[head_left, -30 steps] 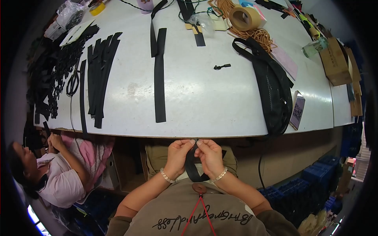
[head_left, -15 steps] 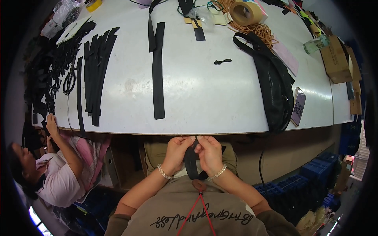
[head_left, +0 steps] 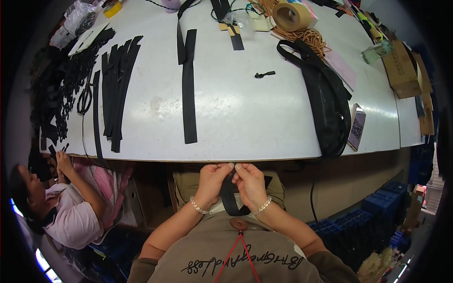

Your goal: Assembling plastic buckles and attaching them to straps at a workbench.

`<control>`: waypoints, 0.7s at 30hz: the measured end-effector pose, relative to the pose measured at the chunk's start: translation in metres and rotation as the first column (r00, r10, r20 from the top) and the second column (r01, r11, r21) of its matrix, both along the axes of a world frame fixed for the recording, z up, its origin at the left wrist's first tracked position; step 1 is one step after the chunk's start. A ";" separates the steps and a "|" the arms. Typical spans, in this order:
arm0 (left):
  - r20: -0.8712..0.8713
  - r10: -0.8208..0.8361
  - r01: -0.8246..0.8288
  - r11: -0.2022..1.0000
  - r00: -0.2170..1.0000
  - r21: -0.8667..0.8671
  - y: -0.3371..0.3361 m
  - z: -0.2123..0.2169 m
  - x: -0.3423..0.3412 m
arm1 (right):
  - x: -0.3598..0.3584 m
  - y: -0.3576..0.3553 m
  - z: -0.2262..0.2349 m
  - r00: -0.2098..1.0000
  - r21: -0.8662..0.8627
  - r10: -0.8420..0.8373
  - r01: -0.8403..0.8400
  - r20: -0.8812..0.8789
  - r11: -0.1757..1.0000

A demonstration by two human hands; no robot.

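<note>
Just below the table's front edge, my left hand [head_left: 214, 180] and my right hand [head_left: 249, 182] are close together, thumbs and fingertips pinching a black strap [head_left: 228, 200]. The strap hangs down between my wrists in a loop over my lap. What sits right at my fingertips is too small to make out. On the white table [head_left: 245, 120] ahead lies a long flat black strip [head_left: 188, 94], with a small black zipper pull [head_left: 264, 74] to its right.
Several black strips [head_left: 118, 94] and scissors [head_left: 84, 100] lie left; a co-worker [head_left: 71, 207] sits there handling small black pieces. To the right are a black bag [head_left: 323, 99], a phone [head_left: 357, 127], a glass [head_left: 376, 52] and a cardboard box [head_left: 401, 70]. Tape [head_left: 291, 17] lies at the back.
My hands keep their pinch on the strap with barely any movement. At the left, the co-worker's hand has shifted slightly down, and small black pieces now show at it.
</note>
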State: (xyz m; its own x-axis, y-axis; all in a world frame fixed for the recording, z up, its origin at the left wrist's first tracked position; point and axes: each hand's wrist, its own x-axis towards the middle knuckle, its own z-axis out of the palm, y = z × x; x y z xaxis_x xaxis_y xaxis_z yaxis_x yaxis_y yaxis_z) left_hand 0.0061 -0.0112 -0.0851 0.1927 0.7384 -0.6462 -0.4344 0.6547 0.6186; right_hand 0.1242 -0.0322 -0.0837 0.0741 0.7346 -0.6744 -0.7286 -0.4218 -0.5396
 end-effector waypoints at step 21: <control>-0.067 -0.055 0.073 0.948 0.996 0.310 -0.012 0.052 -0.019 | 0.040 -0.002 0.053 0.911 0.276 0.384 -0.411 0.150 0.869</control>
State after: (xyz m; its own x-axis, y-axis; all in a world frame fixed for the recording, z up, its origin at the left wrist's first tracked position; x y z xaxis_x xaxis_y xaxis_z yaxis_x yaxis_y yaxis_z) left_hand -0.0132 -0.0233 -0.0331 0.2160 0.8921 -0.3968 -0.3560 0.4504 0.8188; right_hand 0.1643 -0.0346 -0.0308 -0.2181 0.8776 -0.4268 -0.4775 -0.4774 -0.7376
